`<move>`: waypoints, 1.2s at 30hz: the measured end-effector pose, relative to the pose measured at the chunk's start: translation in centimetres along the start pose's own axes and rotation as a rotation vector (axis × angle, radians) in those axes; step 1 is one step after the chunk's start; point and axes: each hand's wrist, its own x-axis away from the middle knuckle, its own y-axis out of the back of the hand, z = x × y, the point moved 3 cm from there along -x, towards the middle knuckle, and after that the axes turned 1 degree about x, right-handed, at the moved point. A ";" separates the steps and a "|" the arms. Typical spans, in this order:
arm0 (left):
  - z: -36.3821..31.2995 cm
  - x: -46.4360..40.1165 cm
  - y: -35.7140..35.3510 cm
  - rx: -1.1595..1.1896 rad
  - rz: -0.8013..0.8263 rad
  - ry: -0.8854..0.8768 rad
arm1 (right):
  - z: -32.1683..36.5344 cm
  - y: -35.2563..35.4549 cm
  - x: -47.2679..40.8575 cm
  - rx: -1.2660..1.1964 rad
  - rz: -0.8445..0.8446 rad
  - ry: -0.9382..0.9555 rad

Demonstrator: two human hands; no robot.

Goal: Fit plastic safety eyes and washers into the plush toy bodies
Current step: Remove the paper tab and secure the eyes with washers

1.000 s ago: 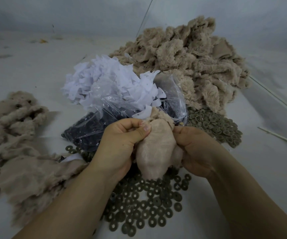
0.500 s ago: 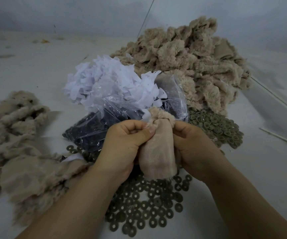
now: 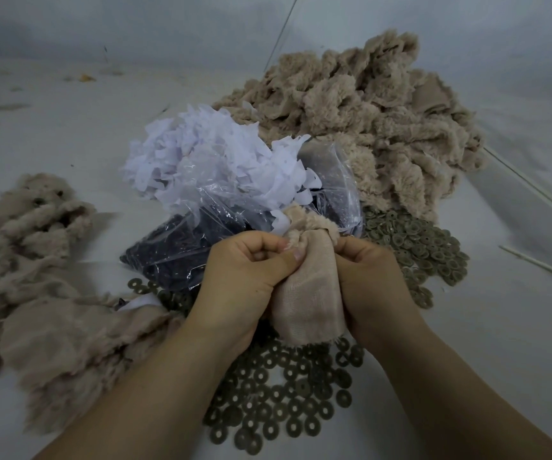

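I see both hands clamped on one plush body (image 3: pixel 308 293), inside out, at the centre of my view: my left hand (image 3: pixel 244 277) pinches its fuzzy top edge from 9 o'clock, my right hand (image 3: pixel 371 283) grips it from 3 o'clock. Loose washers (image 3: pixel 281 400) lie beneath at 6 o'clock, more washers (image 3: pixel 414 247) at 2 o'clock. A clear bag of black eyes (image 3: pixel 181 247) sits at 11 o'clock, the plush pile (image 3: pixel 361 117) at 1 o'clock.
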 end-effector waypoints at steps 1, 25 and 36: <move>0.0 0.0 0.0 -0.004 0.002 -0.003 | 0.0 -0.1 0.1 0.000 -0.009 0.002; 0.1 -0.1 -0.2 -0.176 -0.025 -0.164 | 0.1 0.1 -0.1 -0.136 0.078 -0.042; 0.1 -0.2 0.3 -0.268 -0.165 -0.216 | -0.2 -0.6 0.2 -0.020 0.061 0.088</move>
